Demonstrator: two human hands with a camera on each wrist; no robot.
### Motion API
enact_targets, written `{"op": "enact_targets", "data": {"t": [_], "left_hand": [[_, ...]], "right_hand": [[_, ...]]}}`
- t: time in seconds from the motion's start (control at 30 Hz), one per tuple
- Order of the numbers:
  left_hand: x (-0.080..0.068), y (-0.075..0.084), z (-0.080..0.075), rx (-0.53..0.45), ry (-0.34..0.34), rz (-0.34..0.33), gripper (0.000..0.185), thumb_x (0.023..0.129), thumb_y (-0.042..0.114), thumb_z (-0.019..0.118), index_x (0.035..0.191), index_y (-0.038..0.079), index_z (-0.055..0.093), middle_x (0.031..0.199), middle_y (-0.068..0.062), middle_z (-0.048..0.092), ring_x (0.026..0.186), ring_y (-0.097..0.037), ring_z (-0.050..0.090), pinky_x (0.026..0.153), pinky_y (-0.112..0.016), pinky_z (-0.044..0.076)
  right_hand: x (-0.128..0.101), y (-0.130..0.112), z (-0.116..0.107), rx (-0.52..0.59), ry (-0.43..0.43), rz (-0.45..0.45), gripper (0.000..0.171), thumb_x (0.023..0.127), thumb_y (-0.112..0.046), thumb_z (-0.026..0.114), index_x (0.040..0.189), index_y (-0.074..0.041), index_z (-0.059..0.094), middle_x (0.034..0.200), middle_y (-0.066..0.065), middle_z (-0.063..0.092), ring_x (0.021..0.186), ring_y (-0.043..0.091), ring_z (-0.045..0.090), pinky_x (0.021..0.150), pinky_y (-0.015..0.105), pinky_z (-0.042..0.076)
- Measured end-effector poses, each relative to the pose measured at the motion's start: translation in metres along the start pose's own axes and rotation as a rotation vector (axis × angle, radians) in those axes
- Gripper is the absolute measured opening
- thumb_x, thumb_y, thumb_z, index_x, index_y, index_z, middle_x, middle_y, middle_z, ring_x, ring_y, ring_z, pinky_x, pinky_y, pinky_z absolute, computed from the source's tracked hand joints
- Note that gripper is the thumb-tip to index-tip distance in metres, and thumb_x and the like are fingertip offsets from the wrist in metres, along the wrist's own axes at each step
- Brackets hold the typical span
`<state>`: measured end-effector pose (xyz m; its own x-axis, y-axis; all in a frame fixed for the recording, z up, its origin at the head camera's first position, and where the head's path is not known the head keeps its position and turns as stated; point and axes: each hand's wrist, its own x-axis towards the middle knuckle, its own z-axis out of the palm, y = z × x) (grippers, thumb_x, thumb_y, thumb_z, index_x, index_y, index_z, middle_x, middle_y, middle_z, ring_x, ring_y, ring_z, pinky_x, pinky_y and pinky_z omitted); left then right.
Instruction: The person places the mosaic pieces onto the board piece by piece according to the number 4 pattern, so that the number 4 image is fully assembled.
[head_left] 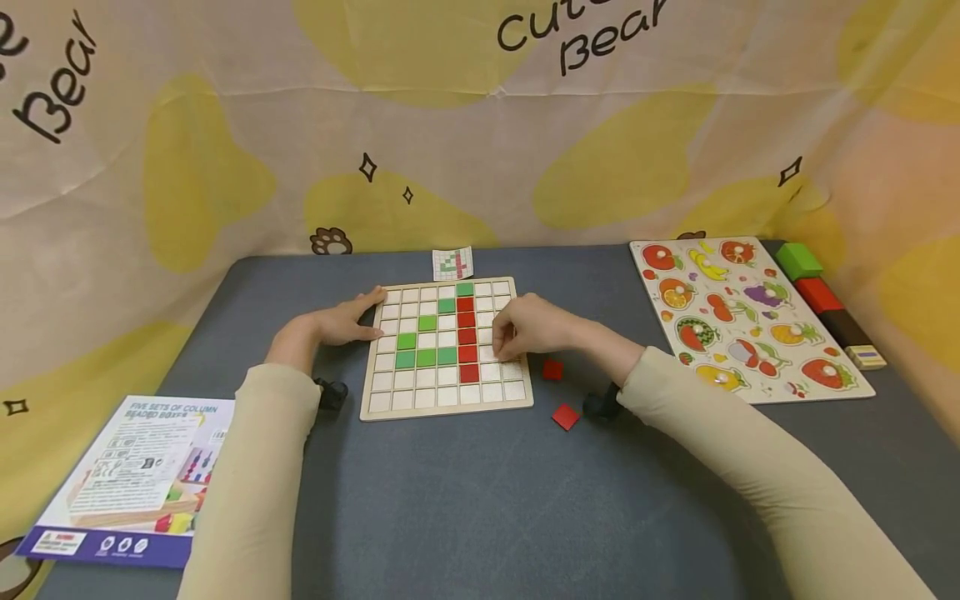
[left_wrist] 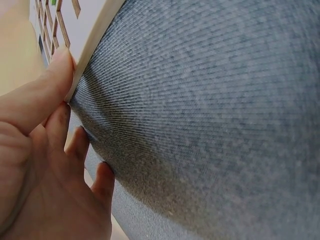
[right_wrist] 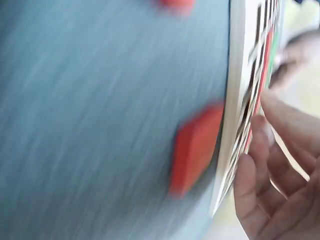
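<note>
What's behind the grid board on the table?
Just behind the grid board lies a small pattern card on the grey table. Its print shows red and green squares; finer detail is too small to read.

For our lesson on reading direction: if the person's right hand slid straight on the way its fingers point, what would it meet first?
The right hand points left across the wooden grid board. The upright column of red square tiles beside its fingertips probably comes first, then the green square tiles; depth is unclear.
</note>
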<state>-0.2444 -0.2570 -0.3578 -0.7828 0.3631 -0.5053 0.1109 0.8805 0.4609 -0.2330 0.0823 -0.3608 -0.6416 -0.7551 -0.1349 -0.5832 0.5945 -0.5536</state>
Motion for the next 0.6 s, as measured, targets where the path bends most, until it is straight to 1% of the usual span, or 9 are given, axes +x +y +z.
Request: {"op": "enact_targets", "data": {"t": [0.03,0.1,0.17,0.27,0.33,0.43,0.53,0.6], "left_hand": [[0.0,0.0,0.0,-0.001,0.0,0.0,0.084,0.102,0.031,0.053,0.16,0.013,-0.005,0.166,-0.019,-0.014,0.152,-0.046,-0.013,0.119,-0.071,-0.001],[0.0,-0.001,0.0,0.0,0.001,-0.002,0.084,0.102,0.031,0.053,0.16,0.013,-0.005,0.166,-0.02,-0.015,0.152,-0.047,-0.013,0.119,-0.071,-0.002],[0.0,-0.001,0.0,0.0,-0.001,-0.006,0.084,0.103,0.031,0.053,0.16,0.014,-0.005,0.166,-0.019,-0.015,0.152,-0.047,-0.014,0.118,-0.072,-0.002],[0.0,0.0,0.0,0.001,-0.003,-0.008,0.084,0.102,0.031,0.053,0.16,0.013,-0.005,0.166,-0.02,-0.015,0.151,-0.048,-0.013,0.117,-0.073,-0.002],[0.0,0.0,0.0,0.0,-0.004,-0.011,0.084,0.102,0.031,0.053,0.16,0.013,-0.006,0.166,-0.021,-0.015,0.151,-0.049,-0.013,0.117,-0.073,-0.002],[0.0,0.001,0.001,-0.001,-0.001,-0.012,0.085,0.102,0.031,0.053,0.16,0.013,-0.006,0.166,-0.021,-0.014,0.152,-0.048,-0.013,0.118,-0.072,-0.001],[0.001,0.001,0.001,0.001,0.002,-0.014,0.085,0.102,0.031,0.053,0.16,0.013,-0.005,0.166,-0.021,-0.013,0.152,-0.047,-0.012,0.119,-0.071,-0.001],[0.001,0.002,0.001,0.001,0.002,-0.012,0.085,0.102,0.031,0.053,0.16,0.013,-0.005,0.166,-0.02,-0.013,0.152,-0.047,-0.012,0.119,-0.071,-0.001]], "right_hand": [[-0.004,0.006,-0.004,0.017,-0.022,0.006,0.005,0.083,-0.018,0.08,0.081,-0.017,0.076,0.076,-0.004,0.072,0.067,0.007,0.059,0.064,0.022,0.047],[-0.011,0.018,-0.013,0.061,-0.095,0.023,0.006,0.084,-0.018,0.079,0.087,-0.015,0.075,0.081,-0.002,0.072,0.071,0.008,0.061,0.068,0.023,0.049],[-0.019,0.028,-0.02,0.112,-0.189,0.047,0.013,0.083,-0.017,0.079,0.094,-0.014,0.074,0.087,0.001,0.071,0.077,0.01,0.061,0.072,0.024,0.05],[-0.028,0.039,-0.027,0.169,-0.324,0.07,0.025,0.081,-0.012,0.08,0.105,-0.012,0.071,0.097,0.006,0.065,0.085,0.014,0.058,0.076,0.027,0.05],[-0.032,0.044,-0.029,0.178,-0.379,0.073,0.033,0.079,-0.009,0.081,0.109,-0.014,0.07,0.1,0.007,0.061,0.089,0.017,0.056,0.078,0.028,0.049],[-0.036,0.046,-0.029,0.145,-0.393,0.048,0.035,0.077,-0.007,0.083,0.108,-0.017,0.071,0.102,0.006,0.059,0.091,0.018,0.054,0.08,0.028,0.048],[-0.037,0.045,-0.026,0.094,-0.355,0.019,0.031,0.075,-0.009,0.084,0.101,-0.02,0.072,0.098,0.004,0.06,0.089,0.016,0.054,0.079,0.027,0.048],[-0.038,0.044,-0.024,0.065,-0.323,0.017,0.028,0.074,-0.011,0.086,0.096,-0.021,0.072,0.094,0.002,0.061,0.086,0.015,0.055,0.076,0.027,0.049]]}}
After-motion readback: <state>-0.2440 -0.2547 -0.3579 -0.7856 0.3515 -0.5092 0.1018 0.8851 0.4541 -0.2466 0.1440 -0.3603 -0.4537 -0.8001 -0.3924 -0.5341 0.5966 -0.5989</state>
